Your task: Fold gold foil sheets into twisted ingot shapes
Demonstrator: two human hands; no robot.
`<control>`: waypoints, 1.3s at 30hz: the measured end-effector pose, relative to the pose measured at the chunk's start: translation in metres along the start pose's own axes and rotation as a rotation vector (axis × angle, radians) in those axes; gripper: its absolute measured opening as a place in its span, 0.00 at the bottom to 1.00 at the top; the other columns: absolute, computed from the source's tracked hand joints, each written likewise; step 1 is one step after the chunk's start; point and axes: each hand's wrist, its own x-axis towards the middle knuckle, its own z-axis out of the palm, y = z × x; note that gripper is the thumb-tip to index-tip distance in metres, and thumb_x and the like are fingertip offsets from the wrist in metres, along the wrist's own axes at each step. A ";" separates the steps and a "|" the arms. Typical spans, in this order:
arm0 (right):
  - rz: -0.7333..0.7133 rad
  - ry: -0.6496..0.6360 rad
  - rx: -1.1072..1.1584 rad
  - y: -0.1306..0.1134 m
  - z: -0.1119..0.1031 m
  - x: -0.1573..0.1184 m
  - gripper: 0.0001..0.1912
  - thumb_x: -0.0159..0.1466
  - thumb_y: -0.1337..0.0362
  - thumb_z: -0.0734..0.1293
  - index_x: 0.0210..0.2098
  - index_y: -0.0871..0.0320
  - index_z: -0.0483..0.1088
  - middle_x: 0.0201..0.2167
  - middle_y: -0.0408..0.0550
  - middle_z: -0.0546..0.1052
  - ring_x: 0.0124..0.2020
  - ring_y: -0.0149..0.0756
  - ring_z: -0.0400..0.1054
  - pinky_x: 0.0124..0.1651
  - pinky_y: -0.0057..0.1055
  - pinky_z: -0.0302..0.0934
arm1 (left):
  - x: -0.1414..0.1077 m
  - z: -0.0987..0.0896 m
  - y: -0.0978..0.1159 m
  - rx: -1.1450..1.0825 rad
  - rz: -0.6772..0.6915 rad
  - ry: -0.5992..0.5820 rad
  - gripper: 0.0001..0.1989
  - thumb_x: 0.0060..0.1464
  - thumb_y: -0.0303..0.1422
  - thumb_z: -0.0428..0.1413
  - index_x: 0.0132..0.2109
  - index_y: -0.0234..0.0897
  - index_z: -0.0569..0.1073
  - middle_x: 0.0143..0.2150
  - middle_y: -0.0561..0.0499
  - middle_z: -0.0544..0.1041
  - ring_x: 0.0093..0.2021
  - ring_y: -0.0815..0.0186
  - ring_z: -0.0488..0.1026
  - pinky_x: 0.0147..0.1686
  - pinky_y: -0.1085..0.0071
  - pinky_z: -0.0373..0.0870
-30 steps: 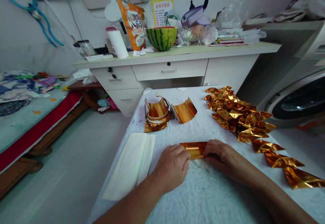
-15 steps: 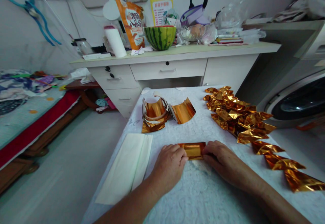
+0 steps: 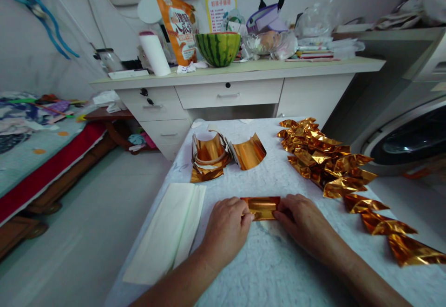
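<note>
A sheet of gold foil paper (image 3: 262, 208), partly rolled with a curled near edge, lies on the cloth-covered table between my hands. My left hand (image 3: 228, 225) pinches its left end, thumb at the near edge. At the right end my right hand (image 3: 301, 218) grips it the same way, fingers curled over the back. Beyond them stand curved stacks of gold foil sheets (image 3: 209, 151), with another curved gold sheet (image 3: 249, 153) beside them. Folded gold foil ingots (image 3: 317, 158) form a long heap along the table's right side.
Folded pale paper (image 3: 165, 232) lies left of my left arm on the table (image 3: 272, 270). Behind stands a white desk (image 3: 226, 81) carrying half a watermelon (image 3: 218, 48), an orange pouch (image 3: 177, 30) and a paper roll (image 3: 154, 54). A washing machine (image 3: 411, 126) is at the right, a bed (image 3: 45, 158) at the left.
Both thumbs have shifted a little along the foil's near edge, and the sheet looks slightly more curled. The whole view has moved slightly. Both hands keep hold of the sheet.
</note>
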 end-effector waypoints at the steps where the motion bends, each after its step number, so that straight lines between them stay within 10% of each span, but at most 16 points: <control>1: 0.008 0.002 -0.007 0.000 0.000 0.000 0.08 0.64 0.63 0.63 0.29 0.57 0.70 0.29 0.48 0.75 0.33 0.41 0.67 0.36 0.34 0.55 | 0.000 0.001 0.000 0.007 -0.007 0.009 0.07 0.57 0.29 0.55 0.30 0.37 0.68 0.32 0.52 0.73 0.36 0.62 0.70 0.37 0.66 0.60; 39: 0.062 0.018 -0.057 0.000 0.004 0.001 0.05 0.62 0.62 0.64 0.30 0.56 0.67 0.29 0.49 0.74 0.32 0.42 0.67 0.36 0.34 0.54 | 0.000 -0.004 0.005 0.237 -0.055 -0.028 0.08 0.61 0.34 0.53 0.35 0.37 0.73 0.35 0.49 0.76 0.39 0.58 0.73 0.41 0.61 0.65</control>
